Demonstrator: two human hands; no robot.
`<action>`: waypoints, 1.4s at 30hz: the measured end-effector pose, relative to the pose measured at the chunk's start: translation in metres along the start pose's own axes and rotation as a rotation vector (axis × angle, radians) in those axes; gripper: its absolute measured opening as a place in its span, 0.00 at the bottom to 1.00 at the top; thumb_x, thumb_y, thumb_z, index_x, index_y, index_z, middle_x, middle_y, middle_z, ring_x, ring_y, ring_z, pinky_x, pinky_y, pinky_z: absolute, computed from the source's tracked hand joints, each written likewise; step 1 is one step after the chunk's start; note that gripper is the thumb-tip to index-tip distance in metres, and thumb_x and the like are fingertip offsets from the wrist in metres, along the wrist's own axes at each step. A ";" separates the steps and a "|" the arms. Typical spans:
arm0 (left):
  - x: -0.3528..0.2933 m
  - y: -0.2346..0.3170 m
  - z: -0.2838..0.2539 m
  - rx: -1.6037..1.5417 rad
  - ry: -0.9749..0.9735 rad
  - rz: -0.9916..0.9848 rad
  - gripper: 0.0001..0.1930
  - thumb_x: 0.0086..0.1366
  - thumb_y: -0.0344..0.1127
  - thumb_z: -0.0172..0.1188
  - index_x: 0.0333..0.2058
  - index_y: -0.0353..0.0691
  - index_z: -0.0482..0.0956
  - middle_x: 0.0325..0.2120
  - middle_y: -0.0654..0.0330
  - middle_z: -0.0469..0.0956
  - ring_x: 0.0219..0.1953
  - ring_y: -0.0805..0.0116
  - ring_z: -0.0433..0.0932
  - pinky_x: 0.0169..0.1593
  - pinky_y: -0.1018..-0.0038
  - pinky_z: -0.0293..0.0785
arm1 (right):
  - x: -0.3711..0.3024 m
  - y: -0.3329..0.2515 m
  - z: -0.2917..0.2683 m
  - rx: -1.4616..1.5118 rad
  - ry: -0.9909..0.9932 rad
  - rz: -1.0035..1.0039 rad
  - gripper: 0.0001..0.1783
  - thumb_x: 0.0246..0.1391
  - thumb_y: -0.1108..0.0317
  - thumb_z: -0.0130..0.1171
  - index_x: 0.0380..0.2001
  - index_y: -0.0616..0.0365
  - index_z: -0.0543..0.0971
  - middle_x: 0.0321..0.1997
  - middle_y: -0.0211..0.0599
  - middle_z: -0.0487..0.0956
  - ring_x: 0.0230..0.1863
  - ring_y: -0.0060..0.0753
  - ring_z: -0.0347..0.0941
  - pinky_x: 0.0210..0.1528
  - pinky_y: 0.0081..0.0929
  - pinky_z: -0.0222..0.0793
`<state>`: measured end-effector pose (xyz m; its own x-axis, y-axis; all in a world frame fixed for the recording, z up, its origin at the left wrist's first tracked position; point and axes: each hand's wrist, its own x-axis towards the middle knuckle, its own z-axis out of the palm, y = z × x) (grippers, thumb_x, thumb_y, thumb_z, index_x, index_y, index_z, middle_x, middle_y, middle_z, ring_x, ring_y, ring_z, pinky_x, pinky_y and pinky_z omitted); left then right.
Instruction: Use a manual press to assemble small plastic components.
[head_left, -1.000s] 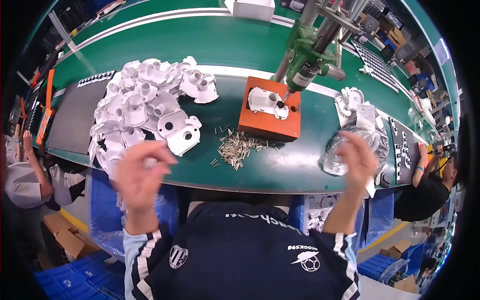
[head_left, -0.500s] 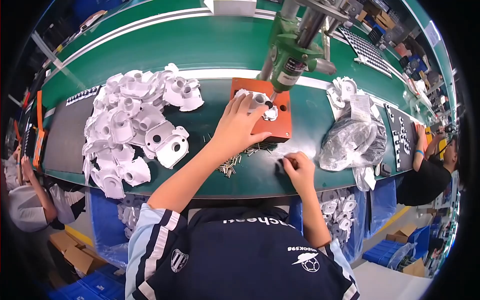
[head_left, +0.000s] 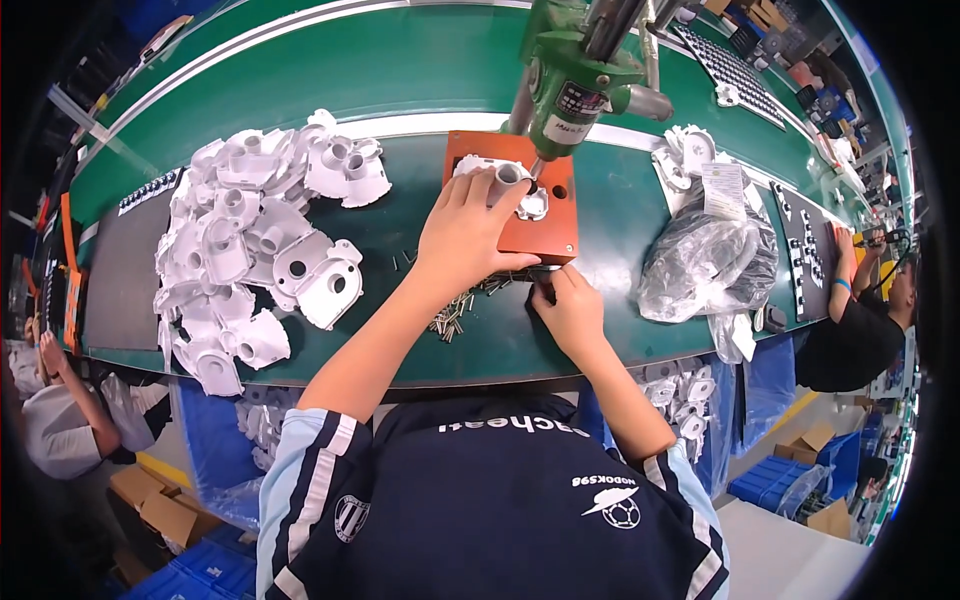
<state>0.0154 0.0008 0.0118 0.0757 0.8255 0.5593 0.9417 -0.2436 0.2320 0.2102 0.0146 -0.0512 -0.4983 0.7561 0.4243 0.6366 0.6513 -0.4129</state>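
Observation:
My left hand (head_left: 462,222) reaches over the orange block (head_left: 556,225), its fingers curled over a white plastic housing (head_left: 507,174) seated on top. The thumb rests along the block's front edge. Just above the housing is the tip of a green press (head_left: 570,110). My right hand (head_left: 572,312) is at the block's front edge, thumb and fingers pinched together; a small shiny bit shows by the fingertips, too little to name. Small metal pins (head_left: 447,318) lie loose in front of the block, partly behind my left wrist.
To the left is a heap of white plastic housings (head_left: 235,235). A clear plastic bag (head_left: 700,265) lies on the right, by a dark board with small parts (head_left: 800,260). Blue bins (head_left: 215,440) stand below the table edge. Other people work at both sides.
My right hand has moved left and up to the block's front edge, fingers closed. My left hand remains on the housing. The whole view has shifted slightly.

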 end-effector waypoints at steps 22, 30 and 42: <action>-0.002 -0.001 -0.001 -0.087 0.001 -0.051 0.30 0.36 0.54 0.71 0.38 0.46 0.75 0.47 0.48 0.67 0.51 0.50 0.66 0.56 0.61 0.63 | 0.117 0.010 -0.023 0.808 -0.028 0.364 0.09 0.46 0.72 0.61 0.30 0.68 0.78 0.27 0.34 0.79 0.29 0.18 0.72 0.34 0.17 0.67; -0.003 -0.003 -0.002 -0.091 -0.026 -0.059 0.32 0.36 0.52 0.72 0.42 0.47 0.76 0.50 0.51 0.65 0.53 0.51 0.65 0.57 0.60 0.63 | 0.126 0.005 -0.015 0.696 -0.032 0.248 0.09 0.45 0.73 0.61 0.29 0.68 0.78 0.27 0.34 0.79 0.30 0.18 0.73 0.35 0.17 0.67; -0.007 -0.004 -0.001 -0.101 -0.014 -0.055 0.32 0.35 0.52 0.72 0.41 0.46 0.76 0.48 0.51 0.66 0.52 0.51 0.66 0.56 0.60 0.64 | 0.123 -0.003 -0.014 0.582 0.012 0.197 0.08 0.44 0.72 0.62 0.27 0.67 0.77 0.27 0.35 0.79 0.28 0.19 0.72 0.34 0.18 0.67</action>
<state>0.0107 -0.0043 0.0081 0.0298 0.8462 0.5320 0.9069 -0.2467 0.3416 0.1551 0.1049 0.0142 -0.3950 0.8671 0.3035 0.2887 0.4308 -0.8550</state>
